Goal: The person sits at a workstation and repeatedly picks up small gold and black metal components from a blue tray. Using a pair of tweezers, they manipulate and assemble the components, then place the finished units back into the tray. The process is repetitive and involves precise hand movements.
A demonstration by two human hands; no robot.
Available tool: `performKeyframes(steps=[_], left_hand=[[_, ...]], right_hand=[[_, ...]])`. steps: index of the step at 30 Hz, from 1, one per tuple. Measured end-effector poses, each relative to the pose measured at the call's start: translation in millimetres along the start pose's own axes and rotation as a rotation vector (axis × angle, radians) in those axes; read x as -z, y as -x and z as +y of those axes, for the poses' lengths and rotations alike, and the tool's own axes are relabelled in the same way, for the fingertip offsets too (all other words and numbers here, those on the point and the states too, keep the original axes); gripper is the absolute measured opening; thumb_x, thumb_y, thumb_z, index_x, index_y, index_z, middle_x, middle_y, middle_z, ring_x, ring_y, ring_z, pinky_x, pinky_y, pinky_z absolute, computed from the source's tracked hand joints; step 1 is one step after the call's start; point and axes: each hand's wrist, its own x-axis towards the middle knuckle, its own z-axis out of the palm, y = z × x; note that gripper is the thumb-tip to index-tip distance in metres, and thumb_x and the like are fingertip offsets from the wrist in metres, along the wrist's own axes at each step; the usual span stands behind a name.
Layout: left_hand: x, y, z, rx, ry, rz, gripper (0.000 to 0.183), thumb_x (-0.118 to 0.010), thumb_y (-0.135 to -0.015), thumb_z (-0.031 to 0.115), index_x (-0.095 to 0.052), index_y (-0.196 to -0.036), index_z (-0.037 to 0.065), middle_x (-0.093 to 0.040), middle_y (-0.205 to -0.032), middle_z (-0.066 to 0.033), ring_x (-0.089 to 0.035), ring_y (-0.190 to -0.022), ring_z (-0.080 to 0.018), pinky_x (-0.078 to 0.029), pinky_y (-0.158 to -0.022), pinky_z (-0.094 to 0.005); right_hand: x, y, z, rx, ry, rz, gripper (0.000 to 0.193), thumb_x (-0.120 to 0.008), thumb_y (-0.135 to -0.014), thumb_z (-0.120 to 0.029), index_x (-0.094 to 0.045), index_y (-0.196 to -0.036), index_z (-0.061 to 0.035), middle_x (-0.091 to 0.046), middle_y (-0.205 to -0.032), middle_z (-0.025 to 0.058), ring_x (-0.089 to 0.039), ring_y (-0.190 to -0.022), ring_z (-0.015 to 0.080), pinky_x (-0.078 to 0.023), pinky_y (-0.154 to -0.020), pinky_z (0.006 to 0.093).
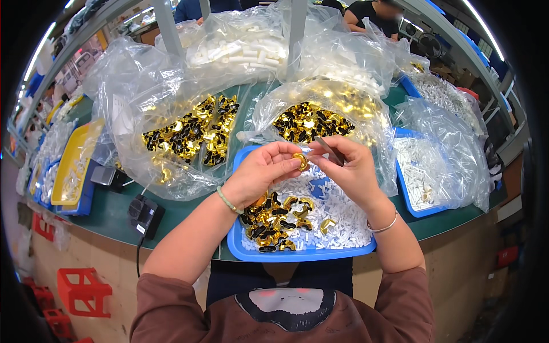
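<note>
The person's left hand [257, 171] pinches a gold part [300, 162] above the far edge of the blue tray [303, 255]. The right hand [353, 168], also over the tray, grips a dark tool [330, 150], its fingertips close beside the part. Gold pieces [266, 226] lie in the tray's left half, white pieces [350, 226] mostly in its right. Left of the tray sits a black adapter [146, 216]; beyond it, bags [128, 123] of gold pieces.

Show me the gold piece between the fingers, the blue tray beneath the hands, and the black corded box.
Gold piece [302, 162], head view: its curved face.
Blue tray [303, 256], head view: front rim.
Black corded box [150, 218], head view: its casing.
</note>
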Motion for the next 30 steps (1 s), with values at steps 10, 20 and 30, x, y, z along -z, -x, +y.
performKeyframes(steps=[10, 20, 30], left_hand=[[-2.7, 1.2, 1.5, -0.002, -0.001, 0.028, 0.026, -0.063, -0.092, 0.01, -0.057, -0.116, 0.002, -0.062, -0.109, -0.0031, -0.062, -0.099, -0.0092, -0.052, -0.09, -0.0247], [0.0, 0.0, -1.3, -0.05, -0.033, 0.029, 0.022, -0.065, -0.09, 0.008, -0.057, -0.11, 0.003, -0.065, -0.1, -0.003, -0.065, -0.091, -0.0097, -0.054, -0.085, -0.0242], [-2.0, 2.1, -1.5, -0.115, -0.085, 0.051, 0.018, -0.065, -0.09, 0.005, -0.06, -0.107, 0.001, -0.065, -0.102, -0.0043, -0.064, -0.092, -0.0097, -0.054, -0.085, -0.0244]], right_hand=[[-0.9, -0.5, -2.4, 0.122, 0.131, 0.024, 0.015, -0.07, -0.08, 0.001, -0.069, -0.094, -0.0029, -0.066, -0.078, -0.0015, -0.041, -0.053, 0.0008, -0.031, -0.046, 0.0188], [-3.0, -0.9, -3.1, 0.284, 0.324, 0.015, 0.016, -0.072, -0.073, 0.002, -0.065, -0.085, -0.0066, -0.063, -0.072, 0.0043, -0.053, -0.056, 0.0132, -0.041, -0.048, 0.025], [-2.6, -0.7, -3.1, 0.638, 0.569, -0.047, 0.028, -0.075, -0.063, -0.001, -0.065, -0.087, -0.011, -0.062, -0.071, 0.0034, -0.063, -0.063, 0.02, -0.049, -0.051, 0.0309]])
